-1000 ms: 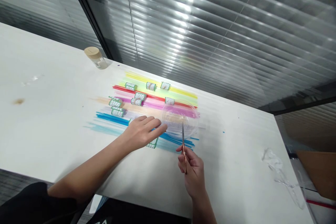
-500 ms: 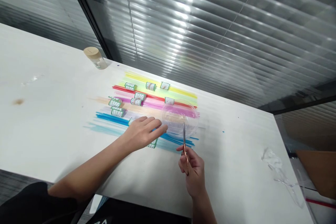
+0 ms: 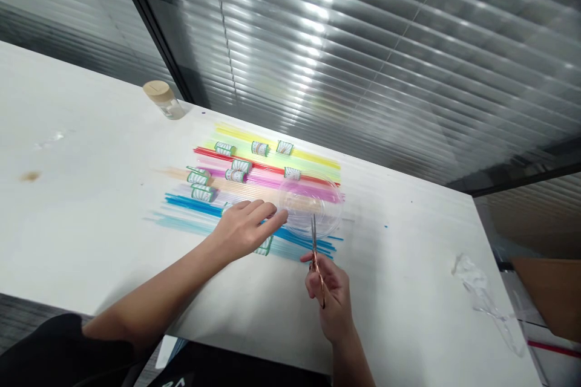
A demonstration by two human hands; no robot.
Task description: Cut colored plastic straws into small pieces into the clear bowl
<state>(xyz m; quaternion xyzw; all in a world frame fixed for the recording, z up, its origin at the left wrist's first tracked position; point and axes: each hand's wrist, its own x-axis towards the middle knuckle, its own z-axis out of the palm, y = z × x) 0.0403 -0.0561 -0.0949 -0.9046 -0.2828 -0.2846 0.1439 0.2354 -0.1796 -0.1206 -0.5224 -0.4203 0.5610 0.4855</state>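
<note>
Copper-handled metal scissors (image 3: pixel 315 257) sit in your right hand (image 3: pixel 329 290), whose fingers and thumb are closed around the handles. The blades point away from those fingers and look nearly together, their tips reaching over the near side of a clear, round plastic dish (image 3: pixel 335 224); you can't tell from here whether they touch it.

Judging by how things lie, the long, thin coloured strips are already laid out in bands by colour, and most seem to be at full length. A few ends of the dark blue strips (image 3: pixel 193 203) stick out unevenly near the scissors, but whether any has been trimmed is unclear. No cut pieces can be made out in the dish, so most of the cutting, if that is the step in hand, would seem to be left.

Your left hand (image 3: pixel 247 227) hangs over the blue strips, fingers loosely bent, index finger and thumb reaching toward the dish's left edge. Whether they pinch something small, you can't tell.

Beyond your left fingers lie the bright red strips (image 3: pixel 272 169) and, farther still, the yellow strips (image 3: pixel 313 157). White-and-green patterned paper rolls (image 3: pixel 202 193) rest on the bands, several just past your left knuckles, one partly hidden below your left palm.
</note>
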